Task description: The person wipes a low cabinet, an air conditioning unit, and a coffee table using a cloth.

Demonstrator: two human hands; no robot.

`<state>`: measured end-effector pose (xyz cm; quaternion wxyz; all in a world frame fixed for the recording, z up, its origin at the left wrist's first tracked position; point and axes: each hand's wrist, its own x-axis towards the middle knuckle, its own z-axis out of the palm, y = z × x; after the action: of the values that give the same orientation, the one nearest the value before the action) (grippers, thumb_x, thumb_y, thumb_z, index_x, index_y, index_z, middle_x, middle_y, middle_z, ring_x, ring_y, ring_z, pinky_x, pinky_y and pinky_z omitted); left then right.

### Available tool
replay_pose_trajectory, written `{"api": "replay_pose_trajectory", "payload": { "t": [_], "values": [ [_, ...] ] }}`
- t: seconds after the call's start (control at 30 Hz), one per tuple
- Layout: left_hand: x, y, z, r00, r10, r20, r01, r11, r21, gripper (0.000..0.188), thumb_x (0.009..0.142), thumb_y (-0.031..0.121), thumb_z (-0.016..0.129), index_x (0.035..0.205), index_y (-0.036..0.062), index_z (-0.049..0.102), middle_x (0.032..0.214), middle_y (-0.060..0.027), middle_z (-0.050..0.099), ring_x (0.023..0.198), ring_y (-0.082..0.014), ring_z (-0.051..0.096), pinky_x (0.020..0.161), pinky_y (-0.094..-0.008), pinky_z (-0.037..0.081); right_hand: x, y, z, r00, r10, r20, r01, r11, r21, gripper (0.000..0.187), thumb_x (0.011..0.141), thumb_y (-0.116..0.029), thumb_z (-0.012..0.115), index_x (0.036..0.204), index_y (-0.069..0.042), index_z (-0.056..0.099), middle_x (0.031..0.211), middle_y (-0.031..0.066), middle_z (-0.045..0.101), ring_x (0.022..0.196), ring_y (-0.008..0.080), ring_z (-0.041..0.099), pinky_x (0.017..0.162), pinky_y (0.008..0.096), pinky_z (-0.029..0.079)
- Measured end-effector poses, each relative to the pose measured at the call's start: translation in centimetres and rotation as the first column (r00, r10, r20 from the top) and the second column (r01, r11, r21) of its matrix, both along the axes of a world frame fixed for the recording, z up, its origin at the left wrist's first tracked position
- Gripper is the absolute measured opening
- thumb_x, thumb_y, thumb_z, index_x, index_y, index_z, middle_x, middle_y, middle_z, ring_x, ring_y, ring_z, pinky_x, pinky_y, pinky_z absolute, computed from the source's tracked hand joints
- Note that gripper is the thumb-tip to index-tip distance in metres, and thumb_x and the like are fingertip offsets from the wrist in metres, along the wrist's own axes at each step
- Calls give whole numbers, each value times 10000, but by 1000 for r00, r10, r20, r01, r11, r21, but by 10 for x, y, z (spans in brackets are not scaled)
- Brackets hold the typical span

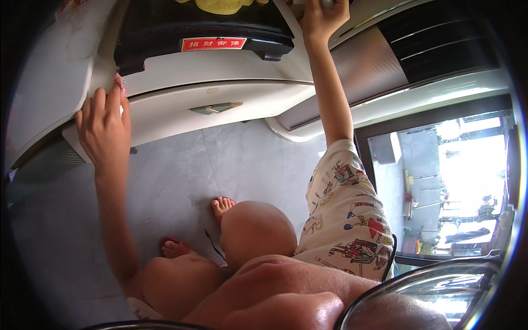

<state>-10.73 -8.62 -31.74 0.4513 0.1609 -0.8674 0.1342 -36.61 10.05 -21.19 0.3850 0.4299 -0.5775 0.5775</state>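
Grey floor (176,170) lies below, a bright, dark-framed doorway (440,114) off to the right

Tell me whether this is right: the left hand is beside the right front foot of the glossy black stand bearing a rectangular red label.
Wrong foot: the head view shows the left hand beside the left front foot of the glossy black stand, which does bear a rectangular red label.

Two hands at a black stand (157,36) on a white cabinet (181,113), head view.
Upper left of the frame: the left hand (104,124), its fingertips close by the stand's foot, contact uncertain. Top, right of centre: the right hand (324,21), grasping a small grey object (328,3) cut by the edge. Top centre: a yellow figure (220,5) upon the stand.
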Motion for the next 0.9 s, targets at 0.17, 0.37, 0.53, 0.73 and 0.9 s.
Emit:
{"api": "replay_pose_trajectory", "payload": {
  "t": [0.17, 0.37, 0.53, 0.73, 0.9],
  "values": [
    [1, 3, 2, 998, 42, 43, -45, 996, 74, 141, 788, 166, 546, 902, 112, 611, 700, -10, 502, 666, -159, 507, 652, -279, 401, 41, -8, 13, 930, -234, -283, 325, 884, 337, 182, 634, 83, 572, 792, -4, 543, 745, 119, 541, 649, 210, 532, 584, 270, 426],
    [-4, 6, 3, 999, 20, 27, -22, 998, 65, 138, 792, 162, 541, 905, 117, 606, 683, -6, 489, 646, -148, 497, 646, -280, 400, 58, -31, 3, 933, -159, -324, 296, 851, 434, 341, 611, 104, 498, 898, -56, 588, 812, 128, 551, 752, 313, 540, 628, 355, 449],
    [2, 1, 1, 999, 27, 48, -29, 998, 55, 149, 785, 161, 551, 920, 125, 604, 662, -4, 471, 624, -141, 485, 637, -273, 398, 56, -28, 7, 970, -25, -242, 149, 848, 508, 400, 612, 140, 429, 924, -52, 588, 817, 136, 570, 756, 322, 550, 642, 349, 456],
    [-1, -1, -2, 999, 35, 23, -36, 998, 44, 173, 784, 162, 552, 947, 132, 604, 662, -2, 473, 618, -140, 482, 631, -269, 397, 35, 1, 15, 948, -73, -309, 228, 833, 504, 361, 618, 160, 433, 872, -24, 612, 813, 151, 596, 759, 280, 587, 678, 295, 464],
    [-2, 5, 5, 997, 57, 52, -59, 998, 35, 175, 789, 164, 544, 948, 133, 608, 692, -11, 501, 641, -148, 500, 635, -270, 403, 31, 0, 11, 986, -164, -41, 167, 903, 395, 252, 674, 91, 496, 884, 1, 601, 786, 170, 589, 720, 241, 597, 636, 264, 449]
  ]
}}
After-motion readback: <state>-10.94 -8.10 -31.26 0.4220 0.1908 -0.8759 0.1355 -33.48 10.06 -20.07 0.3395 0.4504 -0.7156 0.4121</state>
